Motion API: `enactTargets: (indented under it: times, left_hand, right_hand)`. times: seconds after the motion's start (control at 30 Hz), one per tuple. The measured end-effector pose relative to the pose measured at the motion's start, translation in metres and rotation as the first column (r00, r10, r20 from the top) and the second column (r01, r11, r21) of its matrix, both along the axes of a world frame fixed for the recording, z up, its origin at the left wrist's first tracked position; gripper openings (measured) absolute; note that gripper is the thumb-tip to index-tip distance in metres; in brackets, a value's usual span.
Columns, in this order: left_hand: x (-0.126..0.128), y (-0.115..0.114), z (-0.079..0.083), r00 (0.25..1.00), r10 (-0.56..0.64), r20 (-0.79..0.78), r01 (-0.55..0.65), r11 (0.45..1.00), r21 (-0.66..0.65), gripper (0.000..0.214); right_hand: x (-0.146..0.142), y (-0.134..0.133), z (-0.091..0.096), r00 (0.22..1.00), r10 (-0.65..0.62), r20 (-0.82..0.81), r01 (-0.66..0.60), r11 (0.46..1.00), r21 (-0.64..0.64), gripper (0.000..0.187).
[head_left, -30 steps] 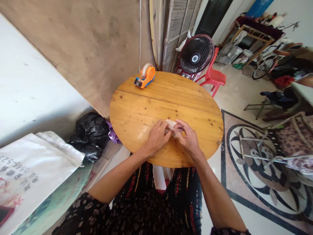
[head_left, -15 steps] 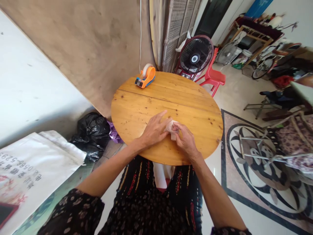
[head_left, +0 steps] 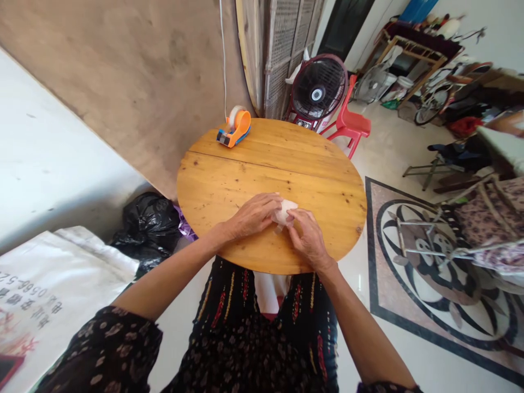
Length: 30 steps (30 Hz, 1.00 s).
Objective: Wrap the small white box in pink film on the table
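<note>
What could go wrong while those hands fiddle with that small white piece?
The small white piece, pinched between left hand and right hand, lies toward the near rim of the table and might slip off. The tape dispenser sits by the far rim; a jolt could knock it down.

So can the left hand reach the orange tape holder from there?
Probably yes, with a stretch. The tape holder sits at the far edge of the table, and only bare wood lies between it and the left hand. That hand is busy on the white piece, though.
</note>
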<state>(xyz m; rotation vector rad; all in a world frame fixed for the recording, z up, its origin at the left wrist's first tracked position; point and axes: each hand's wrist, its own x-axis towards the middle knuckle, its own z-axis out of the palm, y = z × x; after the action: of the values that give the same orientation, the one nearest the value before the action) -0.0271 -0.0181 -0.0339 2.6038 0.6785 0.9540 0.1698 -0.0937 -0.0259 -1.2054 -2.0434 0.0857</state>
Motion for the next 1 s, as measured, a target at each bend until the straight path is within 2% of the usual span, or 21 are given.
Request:
enactTargets:
  times: [0.1,0.23,0.43,0.63,0.73,0.83,0.93,1.0]
  left_hand:
    - [0.001,0.000,0.003,1.000,0.001,-0.025,-0.001,1.000,-0.006,0.029]
    - [0.002,0.000,0.006,0.997,0.014,-0.079,-0.014,1.000,0.001,0.024]
    - [0.002,-0.001,0.003,0.998,0.029,-0.054,-0.027,0.999,0.028,0.019]
    - [0.002,0.000,-0.001,0.997,0.057,-0.050,-0.055,0.998,0.038,0.017]
    - [0.001,0.001,-0.001,0.996,0.040,-0.076,-0.037,0.999,0.031,0.022]
    - [0.000,0.002,0.000,0.996,0.022,-0.084,-0.022,1.000,0.007,0.023]
    - [0.000,0.002,-0.001,0.998,-0.001,-0.064,-0.002,0.999,-0.036,0.021]
    - [0.001,0.002,-0.003,0.999,-0.017,-0.043,0.014,0.997,-0.075,0.023]
  right_hand:
    - [0.001,0.000,0.003,0.999,-0.011,-0.042,0.011,1.000,0.004,0.035]
    - [-0.001,-0.001,0.004,0.999,-0.006,-0.039,0.006,1.000,-0.002,0.032]
    - [-0.010,-0.002,-0.005,1.000,-0.010,0.017,0.008,0.998,0.066,0.031]
    - [-0.008,-0.012,-0.011,0.997,0.019,0.069,-0.023,0.998,0.064,0.036]
    - [-0.002,-0.018,-0.011,0.997,-0.046,0.059,0.040,0.995,0.094,0.039]
    - [0.003,-0.017,-0.011,0.989,-0.130,0.066,0.129,0.991,0.015,0.042]
    - [0.003,-0.011,-0.012,0.982,-0.148,0.117,0.161,0.981,-0.109,0.045]
    - [0.000,-0.006,-0.014,0.981,-0.152,0.117,0.169,0.974,-0.149,0.044]
